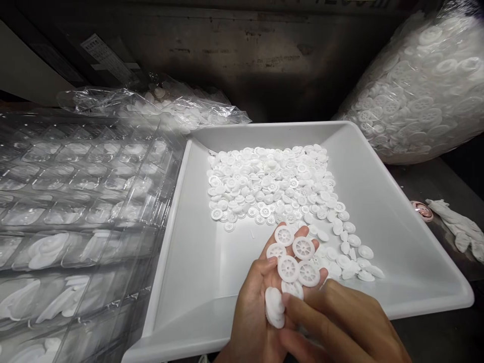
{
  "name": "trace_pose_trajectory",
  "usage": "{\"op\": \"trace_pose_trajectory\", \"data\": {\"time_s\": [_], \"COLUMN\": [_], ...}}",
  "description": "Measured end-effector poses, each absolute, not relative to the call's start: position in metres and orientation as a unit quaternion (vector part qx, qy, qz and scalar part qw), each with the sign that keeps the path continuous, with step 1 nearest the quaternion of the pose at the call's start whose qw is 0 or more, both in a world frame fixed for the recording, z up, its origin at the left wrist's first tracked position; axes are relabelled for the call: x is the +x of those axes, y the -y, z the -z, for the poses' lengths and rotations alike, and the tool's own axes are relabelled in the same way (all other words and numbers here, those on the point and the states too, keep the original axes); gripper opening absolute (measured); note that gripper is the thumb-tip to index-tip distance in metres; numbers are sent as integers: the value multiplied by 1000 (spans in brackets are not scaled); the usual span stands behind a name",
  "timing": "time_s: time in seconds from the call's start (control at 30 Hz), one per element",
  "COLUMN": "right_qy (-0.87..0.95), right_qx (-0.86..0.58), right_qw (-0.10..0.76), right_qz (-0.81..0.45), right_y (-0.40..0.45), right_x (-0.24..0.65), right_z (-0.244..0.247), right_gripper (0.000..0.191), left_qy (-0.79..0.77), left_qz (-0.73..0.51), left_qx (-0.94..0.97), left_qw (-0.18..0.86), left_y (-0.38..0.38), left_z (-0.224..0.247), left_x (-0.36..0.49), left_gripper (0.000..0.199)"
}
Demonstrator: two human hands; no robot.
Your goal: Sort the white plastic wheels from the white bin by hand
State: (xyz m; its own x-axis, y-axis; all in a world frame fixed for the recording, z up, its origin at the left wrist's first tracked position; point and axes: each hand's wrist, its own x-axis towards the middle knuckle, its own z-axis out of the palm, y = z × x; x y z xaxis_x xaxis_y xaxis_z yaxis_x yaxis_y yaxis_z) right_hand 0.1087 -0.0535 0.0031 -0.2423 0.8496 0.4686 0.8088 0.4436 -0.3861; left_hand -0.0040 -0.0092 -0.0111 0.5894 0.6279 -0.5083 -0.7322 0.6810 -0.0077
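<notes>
1. Already out of bags: white plastic wheels [264, 186] heaped in a white tray [264, 132], a full bag [419, 91] beyond at right
2. Left hand [253, 312] palm-up, half cupped, bearing a handful of wheels [288, 268]
3. Right hand [340, 322] curled, fingers pressing a small stack [274, 307] against that palm
4. Clear blister sheets [75, 201] beside the tray, cells showing white shapes

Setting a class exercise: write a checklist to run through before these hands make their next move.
Left hand cradling white spoked plastic discs: ok.
Right hand touching a small stack of white discs: ok.
Held discs lying separately: not ok, they overlap.
Shallow white plastic tray holding loose discs within reach: ok.
Clear plastic blister trays with free compartments: cannot tell.
</notes>
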Motion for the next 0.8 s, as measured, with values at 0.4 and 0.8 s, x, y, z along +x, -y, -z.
{"op": "trace_pose_trajectory", "data": {"time_s": [0.4, 0.8], "right_qy": [764, 733], "right_qx": [-550, -582], "right_qw": [293, 340], "right_qz": [-166, -88], "right_y": [48, 47], "right_x": [103, 84], "right_z": [-5, 0], "right_gripper": [16, 21], "left_qy": [-225, -177], "left_qz": [-390, -406], "left_qx": [-98, -162], "left_qw": [888, 882], "left_y": [6, 1], "left_z": [4, 3], "left_x": [-1, -5], "left_gripper": [44, 47]}}
